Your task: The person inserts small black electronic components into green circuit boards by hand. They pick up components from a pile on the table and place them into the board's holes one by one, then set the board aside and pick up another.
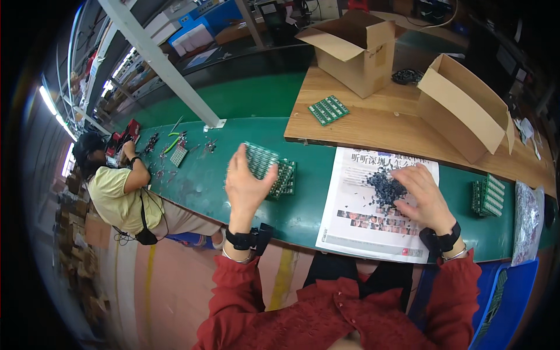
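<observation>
My left hand point(248, 185) grips a green circuit board point(260, 157) by its edges, fingers on one side and thumb on the other. The board is tilted above a stack of similar boards point(287, 179) on the green bench. My right hand point(424, 201) hovers at the right side of a heap of small black parts point(385, 189), its fingers curved and apart. Whether its fingertips touch the heap I cannot tell. Under the parts lies a sheet of newspaper point(350, 236), with a few parts scattered around the heap.
A wooden board point(364, 125) along the back carries two open cardboard boxes point(373, 61) and another circuit board panel point(328, 109). Upright boards point(489, 195) stand at the right by a clear plastic bag point(528, 221). A co-worker point(125, 192) sits at the left near green-handled pliers point(173, 142).
</observation>
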Demonstrator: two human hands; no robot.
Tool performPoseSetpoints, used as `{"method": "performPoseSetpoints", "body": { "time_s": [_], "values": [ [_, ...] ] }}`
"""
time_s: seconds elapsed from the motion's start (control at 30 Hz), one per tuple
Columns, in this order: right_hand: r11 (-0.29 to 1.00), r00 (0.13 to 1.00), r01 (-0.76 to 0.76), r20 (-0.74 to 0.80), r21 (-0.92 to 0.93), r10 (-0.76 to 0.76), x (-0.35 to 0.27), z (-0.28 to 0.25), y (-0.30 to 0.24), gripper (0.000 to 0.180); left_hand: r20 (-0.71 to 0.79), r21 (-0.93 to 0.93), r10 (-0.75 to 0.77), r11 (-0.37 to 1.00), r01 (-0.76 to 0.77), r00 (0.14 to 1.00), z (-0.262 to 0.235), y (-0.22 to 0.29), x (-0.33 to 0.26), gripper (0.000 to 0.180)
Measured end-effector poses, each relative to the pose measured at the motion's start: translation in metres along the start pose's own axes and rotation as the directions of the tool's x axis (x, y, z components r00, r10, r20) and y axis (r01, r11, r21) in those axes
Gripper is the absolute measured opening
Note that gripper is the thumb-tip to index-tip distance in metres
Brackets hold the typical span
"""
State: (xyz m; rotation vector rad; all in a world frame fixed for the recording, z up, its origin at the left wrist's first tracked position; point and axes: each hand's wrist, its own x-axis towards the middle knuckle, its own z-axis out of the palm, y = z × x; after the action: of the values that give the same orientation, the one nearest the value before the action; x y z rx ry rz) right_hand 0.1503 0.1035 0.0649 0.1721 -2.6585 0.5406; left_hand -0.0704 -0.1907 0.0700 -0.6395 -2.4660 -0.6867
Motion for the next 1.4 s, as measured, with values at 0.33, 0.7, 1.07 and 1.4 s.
{"method": "performPoseSetpoints", "body": {
  "time_s": [0.33,0.7,1.07,1.4],
  "values": [
    [0.535,0.95,-0.276,0.142,0.799,0.277,0.006,-0.02,-0.03,0.079,0.087,-0.763,0.288,0.635,-0.122,0.954,0.01,0.087,-0.001,0.073],
    [-0.149,0.907,0.003,0.06,0.989,0.417,0.024,0.047,0.018,0.081,0.229,-0.855,0.31,0.517,0.038,0.923,0.103,0.189,-0.045,0.063],
    [-0.251,0.867,-0.018,0.14,0.968,0.477,0.023,0.05,0.026,0.063,0.253,-0.83,0.188,0.546,0.113,0.949,0.125,0.168,-0.04,0.024],
    [-0.103,0.843,-0.068,0.112,0.992,0.526,0.028,0.062,0.013,0.06,0.28,-0.723,0.154,0.684,0.102,0.948,0.137,0.17,-0.03,0.023]
  ]
}}
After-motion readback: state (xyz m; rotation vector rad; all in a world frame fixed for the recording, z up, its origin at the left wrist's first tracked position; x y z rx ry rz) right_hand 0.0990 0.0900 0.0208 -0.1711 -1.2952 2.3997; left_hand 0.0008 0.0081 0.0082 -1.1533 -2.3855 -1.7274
